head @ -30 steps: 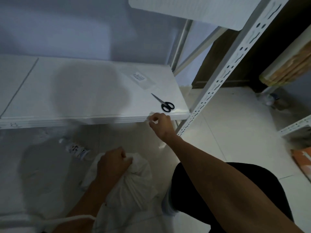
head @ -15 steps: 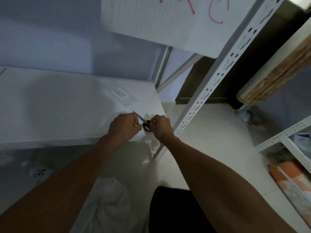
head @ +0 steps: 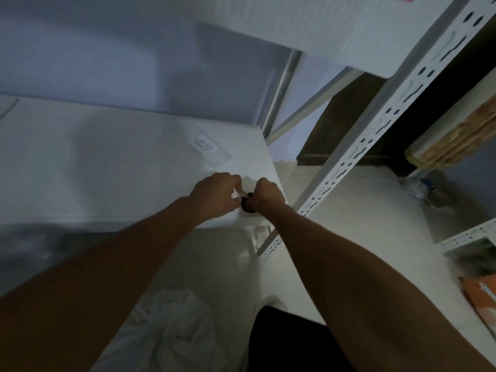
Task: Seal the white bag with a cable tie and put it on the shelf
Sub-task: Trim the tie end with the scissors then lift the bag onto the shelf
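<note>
Fingers of both hands still curled at scissors (head: 248,205); bag (head: 171,331) stays floored.

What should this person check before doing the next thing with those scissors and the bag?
1. Scissors in hand: ok, the right hand holds the black handles at the shelf edge.
2. Cable tie in hand: cannot tell; the left hand pinches something thin and white.
3. Fingers away from the blades: cannot tell, blades hidden.
4. Bag within reach: ok, on the floor below the arms.
5. Bag sealed: cannot tell, neck blurred.
6. Room on the shelf: ok, only a label lies there.
</note>
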A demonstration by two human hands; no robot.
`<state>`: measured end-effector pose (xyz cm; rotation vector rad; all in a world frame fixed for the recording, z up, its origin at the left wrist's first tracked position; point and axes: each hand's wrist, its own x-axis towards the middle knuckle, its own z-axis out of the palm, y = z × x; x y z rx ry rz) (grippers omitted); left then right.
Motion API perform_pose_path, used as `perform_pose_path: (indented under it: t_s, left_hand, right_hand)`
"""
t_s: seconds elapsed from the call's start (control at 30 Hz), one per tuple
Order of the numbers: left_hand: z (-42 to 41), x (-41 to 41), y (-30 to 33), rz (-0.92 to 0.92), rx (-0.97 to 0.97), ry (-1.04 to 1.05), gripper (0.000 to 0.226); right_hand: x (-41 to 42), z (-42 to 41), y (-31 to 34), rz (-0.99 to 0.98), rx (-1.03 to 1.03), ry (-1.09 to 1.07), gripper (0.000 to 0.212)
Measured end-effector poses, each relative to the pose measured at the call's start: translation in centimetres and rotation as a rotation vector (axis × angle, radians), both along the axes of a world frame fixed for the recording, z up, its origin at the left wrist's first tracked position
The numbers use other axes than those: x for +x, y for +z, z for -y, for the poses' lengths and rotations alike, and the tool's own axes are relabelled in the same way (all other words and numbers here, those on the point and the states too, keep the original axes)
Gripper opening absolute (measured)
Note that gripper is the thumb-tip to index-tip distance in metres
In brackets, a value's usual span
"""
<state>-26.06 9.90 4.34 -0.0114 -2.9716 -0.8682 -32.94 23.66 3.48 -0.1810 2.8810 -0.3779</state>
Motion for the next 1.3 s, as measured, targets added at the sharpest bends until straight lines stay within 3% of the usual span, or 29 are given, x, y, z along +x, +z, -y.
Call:
perform_pose_path:
  t_s: [0.17,0.33,0.4,0.57,0.77,0.9,1.0,1.07,1.13,1.3]
  left_hand:
    - [2.3,4.5,1.4,0.051,-0.075,0.005,0.025]
    - [3.9,10.9,2.0,0.108,-0.106,0.037,0.025]
    - [4.4,13.7,1.8,0.143,-0.098,0.066,0.025]
    - [3.9,20.9,0.4,0.228,0.027,0.125,0.017]
    - [1.7,27.4,-3.0,0.419,0.02,0.166,0.024]
    - [1.6,29.5,-6.1,0.426,0.086,0.296,0.027]
    - [1.3,30.1,-8.1,0.324,0.169,0.387,0.034]
    - [0.7,30.2,-8.9,0.286,0.211,0.414,0.025]
    - [0.5,30.0,-9.6,0.244,0.222,0.422,0.014]
    - [0.5,30.0,-10.6,0.137,0.274,0.443,0.01]
  right_hand:
    - [2.4,1.1,0.7,0.021,0.011,0.002,0.063]
    - [9.3,0.1,2.3,0.402,-0.502,0.001,0.039]
    - [12.8,-0.4,2.3,0.532,-0.61,-0.005,0.028]
    - [21.1,-0.4,1.3,0.659,-0.771,-0.103,0.022]
    - [30.4,-0.4,-2.0,0.701,-1.09,-0.461,0.015]
    - [34.4,-1.5,-3.4,0.815,-1.078,-0.558,0.018]
    - [35.5,-2.3,-4.3,0.955,-1.103,-0.595,0.034]
    - [35.3,-2.5,-4.2,1.024,-1.091,-0.602,0.025]
    - [34.9,-2.6,-3.9,1.096,-1.038,-0.577,0.032]
    - [34.6,-3.7,-3.9,1.229,-0.959,-0.659,0.034]
